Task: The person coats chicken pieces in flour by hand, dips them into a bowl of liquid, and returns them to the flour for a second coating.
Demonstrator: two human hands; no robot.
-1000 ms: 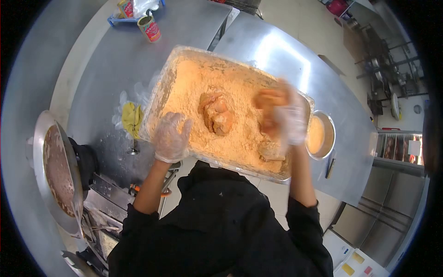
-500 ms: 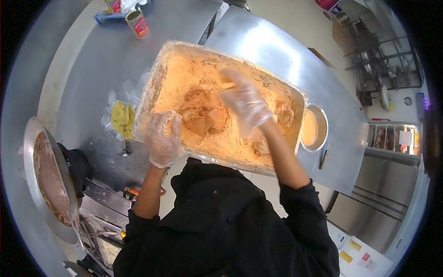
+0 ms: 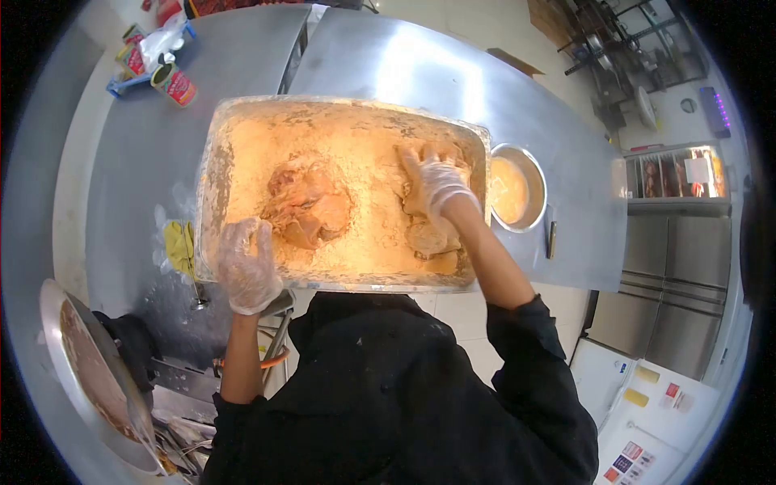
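Right hand (image 3: 443, 184) spread over coated meat (image 3: 411, 196) at the tray's (image 3: 347, 103) right end

Little side room is given to the right hand: the tray's right wall stands near it, while on its other side a broad strip of powder (image 3: 376, 206) runs toward the tray's middle. The near edge is crossed by the right forearm (image 3: 491, 255), which is slanted in from the person's body. The palm is turned down, and the fingers are parted and pointed at the far wall. The coated meat is touched from above; nothing is seen to be lifted. A second coated lump (image 3: 428, 238) is seated close to the wrist, between the hand and the near wall.

The left hand (image 3: 249, 267) is placed at the near left corner, with its fingers bent and its wrist set outside the edge. Whether the edge is gripped cannot be told. Clear gloves are worn on both hands.

A larger piece of meat (image 3: 307, 210), reddish and partly dusted, is set in the powder left of the middle, near the left thumb.

Beyond the right wall, a metal bowl (image 3: 537, 191) of pale orange liquid (image 3: 509, 190) is set close by, and a knife-like tool (image 3: 552, 240) is laid to its right on the metal table (image 3: 582, 162). Off the left wall, a yellow cloth (image 3: 176, 242) is seen near the corner, and an open can (image 3: 174, 84) is stood toward the far left.
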